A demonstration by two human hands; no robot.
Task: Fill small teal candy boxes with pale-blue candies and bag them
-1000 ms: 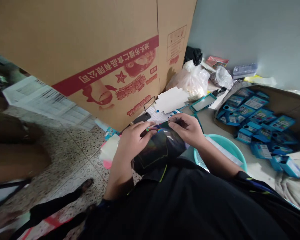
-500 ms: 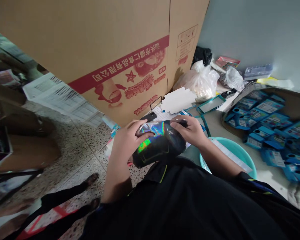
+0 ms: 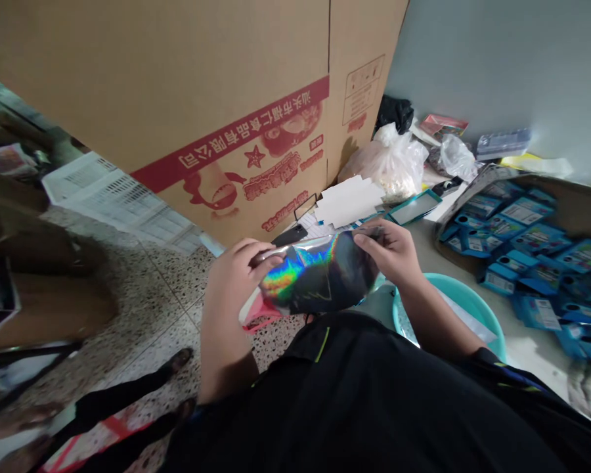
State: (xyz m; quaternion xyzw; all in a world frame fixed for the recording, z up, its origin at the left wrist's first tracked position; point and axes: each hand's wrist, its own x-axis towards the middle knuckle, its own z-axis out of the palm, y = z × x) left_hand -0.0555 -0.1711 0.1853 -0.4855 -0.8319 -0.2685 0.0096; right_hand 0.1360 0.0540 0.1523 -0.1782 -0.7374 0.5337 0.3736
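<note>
A shiny dark sheet or pouch with rainbow holographic reflections point(image 3: 315, 272) is stretched between my two hands, in front of my body. My left hand point(image 3: 239, 269) pinches its left upper corner, with the thumb on the near face. On the opposite corner, my right hand point(image 3: 387, 249) grips the top edge between thumb and fingers. Just beyond the sheet lie a dark phone point(image 3: 293, 234) and a white cut card point(image 3: 349, 200). Whether the shiny piece is a flat film or a bag, I cannot tell.
A big cardboard carton point(image 3: 226, 85) rises in front. At right, a turquoise basin point(image 3: 495, 328) stands below an open carton point(image 3: 571, 190) of small blue boxes point(image 3: 526, 210). A clear bag point(image 3: 391, 157) leans by the wall. At lower left another person's legs point(image 3: 128, 387) show.
Both hands have moved a little apart, the right one outward to the right. The shiny piece is now pulled wider and flatter, and its rainbow reflections have shifted.
</note>
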